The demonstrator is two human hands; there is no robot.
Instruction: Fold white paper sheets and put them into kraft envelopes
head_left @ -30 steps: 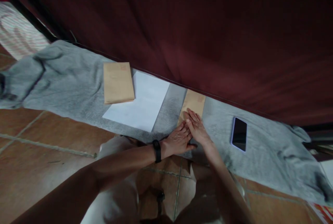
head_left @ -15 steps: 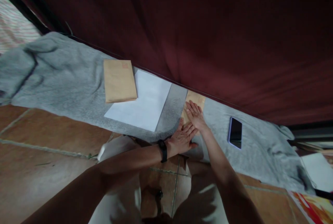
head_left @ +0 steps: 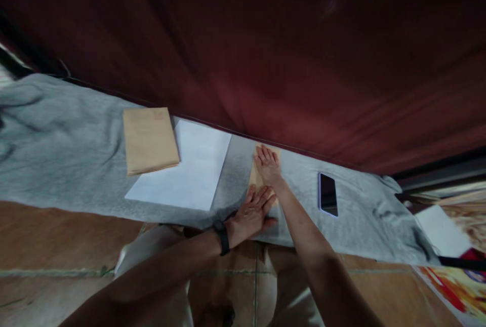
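A narrow brown paper envelope (head_left: pixel 255 177) lies flat on the grey cloth in front of me, largely covered by both hands. My right hand (head_left: pixel 269 166) presses on its far part, palm down with fingers stretched out. Nearer to me, my left hand (head_left: pixel 252 214) rests flat across the envelope's near end, its fingers spread and a black band on the wrist. To the left, a stack of brown envelopes (head_left: pixel 150 140) with a red printed mark lies partly over white paper (head_left: pixel 196 170).
The grey cloth (head_left: pixel 87 129) covers a long low surface, with a dark red curtain-like fabric (head_left: pixel 243 64) along its far side. A phone (head_left: pixel 328 194) lies to the right. Beyond it are a white flat object (head_left: pixel 443 228) and a colourful printed sheet (head_left: pixel 461 289). Floor tiles (head_left: pixel 56 238) show below.
The view has shifted, so things on the cloth appear further left. My right hand has slid slightly toward the envelope's far end. My left hand stays on the near end.
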